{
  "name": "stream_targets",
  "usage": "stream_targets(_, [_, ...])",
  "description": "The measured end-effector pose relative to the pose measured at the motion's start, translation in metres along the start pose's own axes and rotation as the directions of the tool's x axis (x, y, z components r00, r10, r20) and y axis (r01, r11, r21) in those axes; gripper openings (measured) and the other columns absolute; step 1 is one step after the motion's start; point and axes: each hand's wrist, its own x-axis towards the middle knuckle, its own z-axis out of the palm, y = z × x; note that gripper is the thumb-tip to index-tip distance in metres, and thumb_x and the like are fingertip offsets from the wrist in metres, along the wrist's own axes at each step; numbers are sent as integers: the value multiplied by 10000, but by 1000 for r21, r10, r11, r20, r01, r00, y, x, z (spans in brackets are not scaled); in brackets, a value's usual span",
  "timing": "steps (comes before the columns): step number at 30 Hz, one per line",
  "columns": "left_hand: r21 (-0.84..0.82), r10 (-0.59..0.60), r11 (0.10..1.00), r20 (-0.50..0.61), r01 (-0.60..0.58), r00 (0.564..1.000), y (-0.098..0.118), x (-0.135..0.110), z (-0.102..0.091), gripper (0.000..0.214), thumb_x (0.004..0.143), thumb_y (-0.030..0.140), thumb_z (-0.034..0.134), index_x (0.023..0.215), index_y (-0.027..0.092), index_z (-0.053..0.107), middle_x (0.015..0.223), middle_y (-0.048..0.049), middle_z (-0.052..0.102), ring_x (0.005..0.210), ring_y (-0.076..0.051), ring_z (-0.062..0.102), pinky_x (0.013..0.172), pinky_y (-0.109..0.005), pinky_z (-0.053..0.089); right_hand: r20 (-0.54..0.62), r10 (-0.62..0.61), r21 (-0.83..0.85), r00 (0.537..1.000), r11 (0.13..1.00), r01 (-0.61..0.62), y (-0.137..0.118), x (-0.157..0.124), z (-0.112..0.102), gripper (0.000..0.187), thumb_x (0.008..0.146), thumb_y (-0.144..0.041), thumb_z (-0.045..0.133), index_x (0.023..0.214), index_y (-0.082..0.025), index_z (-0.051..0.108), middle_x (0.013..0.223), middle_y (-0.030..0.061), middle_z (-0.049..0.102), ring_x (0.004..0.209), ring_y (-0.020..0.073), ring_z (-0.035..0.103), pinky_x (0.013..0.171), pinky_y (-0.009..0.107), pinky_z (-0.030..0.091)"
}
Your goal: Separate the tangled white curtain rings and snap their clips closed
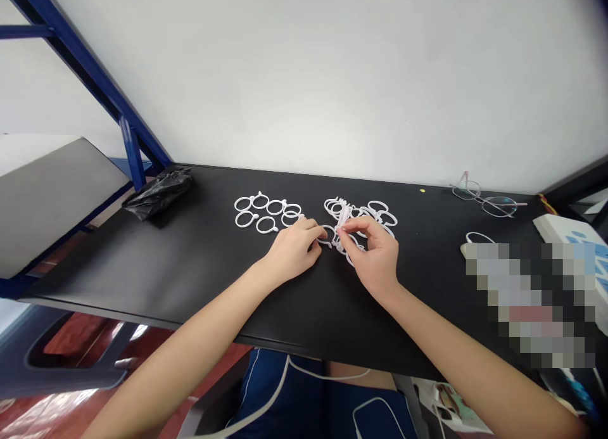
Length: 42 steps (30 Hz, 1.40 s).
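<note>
White plastic rings with small tabs, like curtain rings, lie on the black table (209, 261). Several are spread out in a loose group (284, 203) left of centre, and a tangled pile (342, 212) sits to the right. My left hand (295, 249) rests low between the two groups, its fingers curled at the edge of a single white ring (327, 227). Over the near side of the pile, my right hand (375, 252) pinches thumb and forefinger together at a white ring. Its fingers partly cover the pile, so the exact grip is hard to see.
A crumpled black plastic bag (159, 193) lies at the table's left end, beside a blue metal frame (130, 151). On the right are eyeglasses (498, 204), a white box (565, 236) and a blurred-out item (527, 306). A pale wall (304, 78) rises behind the table.
</note>
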Motion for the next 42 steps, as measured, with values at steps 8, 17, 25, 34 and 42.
stream_targets(8, [1, -3, 1000, 46, 3, 999, -2, 0, 0, 271, 886, 82, 445, 959, 205, 675, 1007, -56, 656, 975, -213, 625, 703, -289, 509, -55, 43, 76, 998, 996, -39, 0, -1, 2, 135, 818, -207, 686, 913, -229, 592, 862, 24, 664, 825, 189, 668, 825, 388, 572])
stream_targets(17, [8, -75, 997, -52, 75, 996, -4, 0, 1, 200, 895, 160, 507, 1021, 223, 649, 1040, -41, 650, 892, -181, 647, 671, -269, 502, -75, 26, 79, 997, 997, -20, 2, -2, 2, 189, 820, -180, 684, 990, -227, 617, 883, 27, 676, 857, 193, 672, 874, 401, 553])
stream_targets(25, [36, -247, 967, -77, 251, 966, -5, 2, -9, 412, 838, 184, 613, 1240, 217, 528, 1047, -26, 664, 831, -192, 645, 589, -278, 431, -38, -75, 3, 996, 997, 75, 1, 0, 0, 83, 850, -145, 638, 854, -225, 616, 836, 14, 649, 811, 182, 629, 788, 361, 518])
stream_targets(34, [-628, -268, 761, -73, 165, 961, 0, 6, -11, 359, 1007, 410, 344, 1229, 202, 535, 1008, -51, 671, 734, -127, 571, 660, -256, 447, 93, -150, 31, 984, 989, 147, -1, 0, 1, 111, 871, -120, 615, 866, -230, 619, 885, 26, 678, 867, 193, 646, 814, 362, 518])
stream_targets(42, [-797, -122, 596, 25, 93, 992, 1, 6, -12, 392, 860, 430, 660, 1168, 193, 603, 1163, -93, 625, 865, -145, 588, 693, -241, 474, 229, -169, 124, 959, 982, 143, -5, -2, 1, 124, 906, -143, 586, 946, -239, 654, 895, 21, 673, 784, 158, 640, 723, 310, 537])
